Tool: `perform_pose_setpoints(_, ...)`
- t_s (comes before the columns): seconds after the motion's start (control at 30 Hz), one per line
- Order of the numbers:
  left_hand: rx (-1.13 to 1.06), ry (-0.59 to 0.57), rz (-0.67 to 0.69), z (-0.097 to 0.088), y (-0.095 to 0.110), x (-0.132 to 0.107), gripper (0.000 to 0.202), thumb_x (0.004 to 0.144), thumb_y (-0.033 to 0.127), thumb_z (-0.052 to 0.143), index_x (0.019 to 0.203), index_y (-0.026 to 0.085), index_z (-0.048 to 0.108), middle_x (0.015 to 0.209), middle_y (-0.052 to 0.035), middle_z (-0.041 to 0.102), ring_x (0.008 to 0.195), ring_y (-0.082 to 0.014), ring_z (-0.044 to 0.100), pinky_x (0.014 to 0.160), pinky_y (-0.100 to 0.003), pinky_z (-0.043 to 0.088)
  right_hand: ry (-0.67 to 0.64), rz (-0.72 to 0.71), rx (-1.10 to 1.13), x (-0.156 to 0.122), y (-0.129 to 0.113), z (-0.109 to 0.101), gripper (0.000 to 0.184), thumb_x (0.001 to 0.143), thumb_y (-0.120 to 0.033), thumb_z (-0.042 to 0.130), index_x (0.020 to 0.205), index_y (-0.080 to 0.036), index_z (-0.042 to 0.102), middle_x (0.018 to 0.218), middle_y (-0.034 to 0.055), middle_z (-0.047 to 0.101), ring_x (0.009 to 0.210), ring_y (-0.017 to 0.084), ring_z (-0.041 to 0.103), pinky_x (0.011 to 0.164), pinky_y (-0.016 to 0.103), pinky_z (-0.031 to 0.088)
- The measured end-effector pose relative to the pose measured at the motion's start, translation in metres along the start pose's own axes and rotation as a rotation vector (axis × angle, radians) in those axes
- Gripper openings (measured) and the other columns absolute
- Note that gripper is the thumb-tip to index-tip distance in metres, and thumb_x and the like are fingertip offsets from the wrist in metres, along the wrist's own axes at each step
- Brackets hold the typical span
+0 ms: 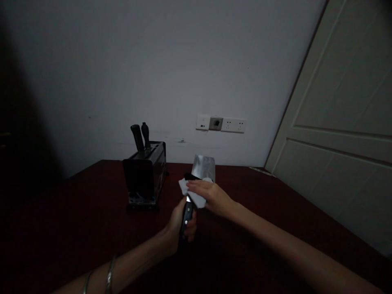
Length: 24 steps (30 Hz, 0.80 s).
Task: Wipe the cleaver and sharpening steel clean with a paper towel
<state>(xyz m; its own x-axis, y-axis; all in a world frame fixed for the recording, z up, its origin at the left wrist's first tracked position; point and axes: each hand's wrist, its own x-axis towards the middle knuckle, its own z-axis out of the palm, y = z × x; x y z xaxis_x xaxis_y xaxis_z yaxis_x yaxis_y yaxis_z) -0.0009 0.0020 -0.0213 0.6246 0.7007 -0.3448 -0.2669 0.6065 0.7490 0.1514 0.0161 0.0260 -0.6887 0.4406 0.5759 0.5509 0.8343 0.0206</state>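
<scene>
My left hand (180, 222) is wrapped round the black riveted handle of a knife (188, 216), whose blade points away from me. In my right hand (214, 196) a white cloth or tissue (196, 199) is pressed over the blade, so most of the blade is hidden. Just beyond my hands a wide silver blade, like a cleaver's (204, 166), shows on the table. A dark piece beside the cloth is partly covered; I cannot tell whether it is that blade's handle.
A black and silver knife block (143, 171) stands on the left, two dark handles sticking up from it. The dark red table (239, 183) reaches back to a grey wall with sockets (233, 125). A pale panelled door (343, 122) is on the right.
</scene>
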Motion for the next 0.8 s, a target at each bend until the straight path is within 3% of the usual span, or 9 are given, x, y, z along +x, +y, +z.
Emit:
perform_pose_setpoints(0.1, 0.020, -0.002, 0.021, 0.002, 0.001, -0.002, 0.061, 0.087, 0.056, 0.010, 0.052, 0.018, 0.042, 0.032, 0.0045, 0.031, 0.023, -0.0071, 0.023, 0.027, -0.019, 0.023, 0.021, -0.036, 0.034, -0.004, 0.002, -0.005, 0.037, 0.079, -0.008, 0.050, 0.115, -0.015, 0.055, 0.120, 0.0125, 0.058, 0.116, 0.018, 0.050, 0.095, 0.037, 0.045)
perform_pose_setpoints(0.3, 0.033, -0.041, 0.003, 0.008, 0.000, -0.009, 0.063, 0.086, 0.059, 0.006, 0.052, 0.018, 0.040, 0.032, 0.0048, 0.029, 0.023, -0.0072, 0.021, 0.026, -0.019, 0.023, 0.167, 0.174, -0.086, 0.006, 0.061, -0.047, 0.049, 0.071, -0.002, 0.052, 0.117, -0.018, 0.056, 0.121, 0.0106, 0.058, 0.113, 0.021, 0.053, 0.095, 0.041, 0.044)
perform_pose_setpoints(0.4, 0.027, -0.070, -0.003, 0.007, -0.002, -0.010, 0.064, 0.086, 0.059, 0.006, 0.052, 0.018, 0.042, 0.033, 0.0046, 0.030, 0.024, -0.0073, 0.021, 0.027, -0.020, 0.024, 0.199, 0.236, -0.113, 0.006, 0.074, -0.054, 0.054, 0.067, 0.002, 0.051, 0.115, -0.019, 0.058, 0.120, 0.0097, 0.059, 0.111, 0.023, 0.055, 0.094, 0.042, 0.045)
perform_pose_setpoints(0.47, 0.013, -0.074, -0.006, 0.006, -0.002, -0.009, 0.064, 0.086, 0.060, 0.008, 0.052, 0.017, 0.043, 0.033, 0.0046, 0.030, 0.025, -0.0073, 0.022, 0.027, -0.020, 0.024, 0.187, 0.220, -0.086, 0.001, 0.065, -0.048, 0.054, 0.068, 0.001, 0.051, 0.116, -0.021, 0.057, 0.121, 0.0083, 0.058, 0.112, 0.022, 0.054, 0.094, 0.041, 0.045)
perform_pose_setpoints(0.67, 0.000, -0.004, 0.011, 0.005, 0.002, -0.005, 0.064, 0.086, 0.059, 0.008, 0.050, 0.017, 0.041, 0.032, 0.0047, 0.029, 0.024, -0.0069, 0.021, 0.027, -0.020, 0.024, 0.040, 0.041, 0.111, -0.019, 0.005, -0.010, 0.043, 0.078, -0.010, 0.053, 0.120, -0.020, 0.053, 0.122, 0.0098, 0.057, 0.117, 0.019, 0.049, 0.096, 0.039, 0.044)
perform_pose_setpoints(0.73, -0.002, 0.002, 0.015, 0.006, 0.002, -0.006, 0.065, 0.086, 0.060, 0.008, 0.049, 0.017, 0.041, 0.032, 0.0047, 0.029, 0.024, -0.0069, 0.021, 0.027, -0.020, 0.023, 0.020, -0.003, 0.142, -0.020, 0.003, -0.009, 0.041, 0.080, -0.011, 0.052, 0.119, -0.019, 0.053, 0.122, 0.0101, 0.058, 0.117, 0.018, 0.049, 0.095, 0.038, 0.044)
perform_pose_setpoints(0.8, -0.007, -0.005, 0.013, 0.008, 0.001, -0.008, 0.065, 0.086, 0.060, 0.009, 0.050, 0.017, 0.042, 0.032, 0.0047, 0.029, 0.024, -0.0070, 0.020, 0.026, -0.020, 0.023, 0.053, 0.021, 0.125, -0.018, 0.017, -0.016, 0.039, 0.080, -0.012, 0.051, 0.119, -0.019, 0.054, 0.121, 0.0101, 0.058, 0.116, 0.018, 0.050, 0.095, 0.039, 0.044)
